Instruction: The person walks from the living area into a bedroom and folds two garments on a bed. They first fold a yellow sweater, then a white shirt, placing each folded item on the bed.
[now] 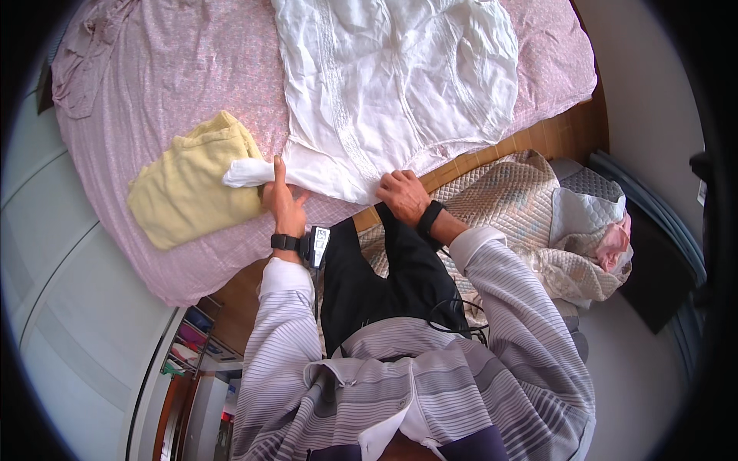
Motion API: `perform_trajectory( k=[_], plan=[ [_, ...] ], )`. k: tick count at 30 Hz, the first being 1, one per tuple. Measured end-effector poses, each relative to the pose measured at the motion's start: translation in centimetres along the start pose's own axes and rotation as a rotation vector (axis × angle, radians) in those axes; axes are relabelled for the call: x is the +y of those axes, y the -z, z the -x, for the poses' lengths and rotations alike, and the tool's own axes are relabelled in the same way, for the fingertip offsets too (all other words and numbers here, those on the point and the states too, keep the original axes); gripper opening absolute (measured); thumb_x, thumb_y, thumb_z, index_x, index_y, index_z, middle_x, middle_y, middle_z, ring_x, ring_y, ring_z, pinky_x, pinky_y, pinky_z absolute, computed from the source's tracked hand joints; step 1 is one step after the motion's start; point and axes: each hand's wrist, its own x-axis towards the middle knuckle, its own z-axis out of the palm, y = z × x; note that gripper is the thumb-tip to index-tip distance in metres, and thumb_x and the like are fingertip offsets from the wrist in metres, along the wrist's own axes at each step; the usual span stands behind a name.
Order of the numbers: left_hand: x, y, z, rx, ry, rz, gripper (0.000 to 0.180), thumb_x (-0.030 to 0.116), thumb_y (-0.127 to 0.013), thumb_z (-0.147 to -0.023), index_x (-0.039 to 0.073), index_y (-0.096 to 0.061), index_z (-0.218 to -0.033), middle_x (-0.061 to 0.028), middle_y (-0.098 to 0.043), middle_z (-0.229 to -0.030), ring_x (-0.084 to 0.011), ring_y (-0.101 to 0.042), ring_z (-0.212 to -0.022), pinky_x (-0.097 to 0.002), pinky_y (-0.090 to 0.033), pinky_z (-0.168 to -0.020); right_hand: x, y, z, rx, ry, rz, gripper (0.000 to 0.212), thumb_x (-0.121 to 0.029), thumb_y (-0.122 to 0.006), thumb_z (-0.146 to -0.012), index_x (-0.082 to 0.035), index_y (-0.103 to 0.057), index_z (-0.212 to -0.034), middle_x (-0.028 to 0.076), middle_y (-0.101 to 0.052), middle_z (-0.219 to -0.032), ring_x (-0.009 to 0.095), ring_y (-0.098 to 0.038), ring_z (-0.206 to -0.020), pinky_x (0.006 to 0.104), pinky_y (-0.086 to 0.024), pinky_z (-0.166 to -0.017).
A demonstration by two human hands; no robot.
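A white blouse [392, 84] lies spread flat on a bed with a pink sheet [192, 92]. My left hand [283, 198] presses on the blouse's folded sleeve at its lower left corner, fingers together and thumb up. My right hand [403, 195] rests knuckles up on the blouse's lower hem, at the bed's edge, fingers curled onto the cloth. A folded yellow garment [192, 184] lies just left of my left hand, touching the sleeve's end.
A mauve garment [84, 58] lies crumpled at the bed's far left corner. To the right, a beige quilted blanket [523, 207] and pink and white cloth [607, 238] are heaped beside the wooden bed frame [553, 134]. White cupboard doors [61, 307] stand on the left.
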Motion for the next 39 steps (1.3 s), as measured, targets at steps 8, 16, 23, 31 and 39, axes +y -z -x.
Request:
perform_trajectory(
  k=[8, 16, 23, 31, 39],
  plan=[
    [-2.5, 0.4, -3.0, 0.265, -0.016, 0.138, 0.046, 0.024, -0.07, -0.087, 0.002, -0.053, -0.124, -0.0097, -0.06, -0.117, -0.0232, -0.059, -0.098, -0.0419, -0.05, -0.074, 0.6, 0.3, 4.9, 0.197, -0.401, -0.531, 0.021, -0.01, -0.067, -0.083, -0.005, -0.064, -0.103, 0.011, -0.061, -0.094, 0.029, -0.064, -0.084, 0.0383, -0.053, -0.072],
    [-2.3, 2.4, -2.1, 0.243, -0.205, 0.159, 0.05, 0.039, -0.063, -0.093, -0.007, -0.052, -0.11, -0.0146, -0.06, -0.109, -0.0238, -0.059, -0.096, -0.0426, -0.047, -0.085, 16.9, 10.2, 8.1, 0.902, -0.931, -0.401, 0.036, -0.019, -0.073, -0.086, 0.001, -0.061, -0.113, 0.012, -0.067, -0.099, 0.02, -0.067, -0.09, 0.0316, -0.054, -0.079],
    [-1.9, 4.2, -1.7, 0.19, -0.326, 0.27, 0.057, 0.046, -0.055, -0.098, -0.007, -0.055, -0.118, -0.0132, -0.062, -0.117, -0.0245, -0.059, -0.102, -0.0379, -0.045, -0.089, 31.3, 16.3, 3.4, 0.843, -1.032, -0.38, 0.065, -0.041, -0.074, -0.081, 0.005, -0.057, -0.124, 0.019, -0.069, -0.11, 0.027, -0.067, -0.103, 0.036, -0.052, -0.091],
    [-1.9, 3.9, -1.5, 0.11, -0.27, 0.457, 0.063, 0.049, -0.04, -0.102, -0.001, -0.043, -0.14, -0.0129, -0.051, -0.141, -0.0291, -0.048, -0.128, -0.0409, -0.031, -0.113, 32.0, 18.2, -1.3, 0.595, -1.153, -0.778, 0.037, -0.03, -0.076, -0.083, 0.001, -0.068, -0.102, 0.006, -0.066, -0.081, 0.013, -0.059, -0.069, 0.0265, -0.047, -0.062],
    [-1.4, 3.3, -0.4, 0.063, -0.234, 0.586, 0.066, 0.052, -0.033, -0.103, 0.001, -0.037, -0.145, -0.0129, -0.044, -0.148, -0.0293, -0.041, -0.135, -0.0407, -0.026, -0.116, 22.6, 19.3, 2.5, 1.342, -0.721, -1.072, 0.017, -0.014, -0.073, -0.089, -0.004, -0.066, -0.1, -0.001, -0.064, -0.082, 0.006, -0.051, -0.063, 0.021, -0.04, -0.054]
  ],
)
